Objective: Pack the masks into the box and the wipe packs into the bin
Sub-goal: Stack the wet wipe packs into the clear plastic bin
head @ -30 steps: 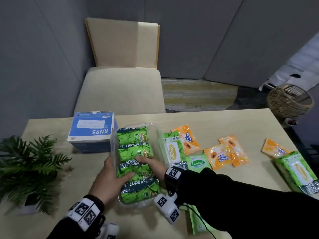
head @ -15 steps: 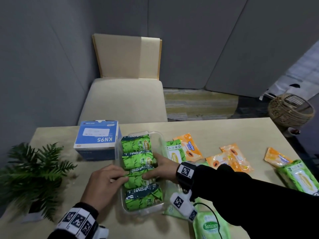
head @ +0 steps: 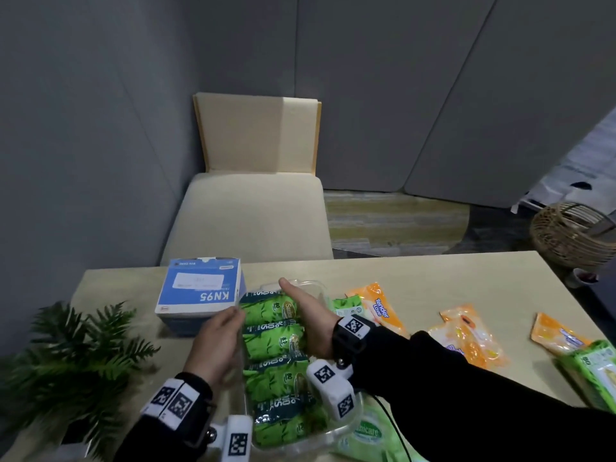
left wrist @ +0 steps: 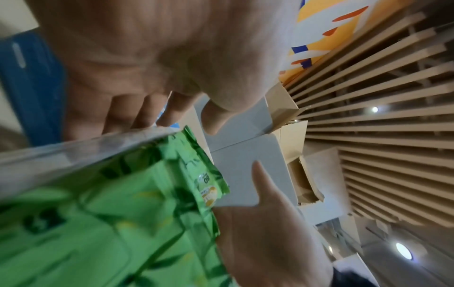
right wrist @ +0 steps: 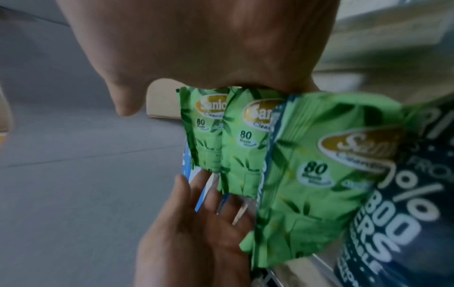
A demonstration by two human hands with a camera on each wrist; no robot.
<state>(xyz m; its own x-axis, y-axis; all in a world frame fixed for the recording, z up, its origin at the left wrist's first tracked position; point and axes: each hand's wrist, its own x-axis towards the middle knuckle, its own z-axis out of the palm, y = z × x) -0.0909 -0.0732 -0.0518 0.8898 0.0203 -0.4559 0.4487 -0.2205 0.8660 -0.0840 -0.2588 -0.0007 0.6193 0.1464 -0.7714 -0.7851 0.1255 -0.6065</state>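
Observation:
A clear plastic bin (head: 301, 445) stands on the table and holds several green wipe packs (head: 270, 343) in a row. My left hand (head: 216, 341) lies along the outside of the bin's left wall with straight fingers (right wrist: 209, 196). My right hand (head: 306, 313) lies flat against the right ends of the far packs (right wrist: 245, 139) inside the bin, fingers straight toward the far rim. The blue KN95 mask box (head: 200, 295) stands just left of the bin's far end. No loose masks show.
Orange wipe packs (head: 378, 306) (head: 466, 338) (head: 560, 335) and green packs (head: 596, 368) (head: 366, 431) lie right of and in front of the bin. A potted fern (head: 66, 355) stands at the left. A cream chair (head: 253, 211) is beyond the table, a wicker basket (head: 573, 235) on the floor at right.
Both hands have slid along the bin toward its far end. The right hand went from the middle packs to the far pack's right side. The packs stand straighter.

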